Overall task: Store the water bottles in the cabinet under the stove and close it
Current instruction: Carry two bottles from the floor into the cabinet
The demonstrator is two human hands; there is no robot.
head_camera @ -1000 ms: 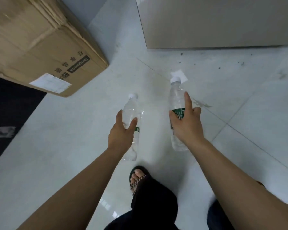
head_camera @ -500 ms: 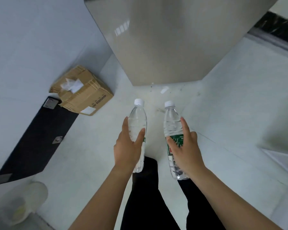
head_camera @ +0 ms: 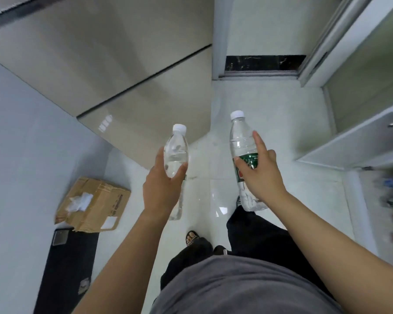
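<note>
White floor (head_camera: 270, 132) lies open ahead; left hand (head_camera: 162, 189) and right hand (head_camera: 260, 177) each grip one upright bottle (head_camera: 176, 150) (head_camera: 241, 137) mid-body, caps above.

A home interior. Glossy white floor tiles (head_camera: 270, 141), a tall steel refrigerator (head_camera: 114, 71) and a sliding-door track (head_camera: 261, 74) show it.

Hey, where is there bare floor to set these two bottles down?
Bare white floor lies ahead, between the beige cabinet and the open white door. More lies beside the cardboard box. By the feet it is crowded.
</note>
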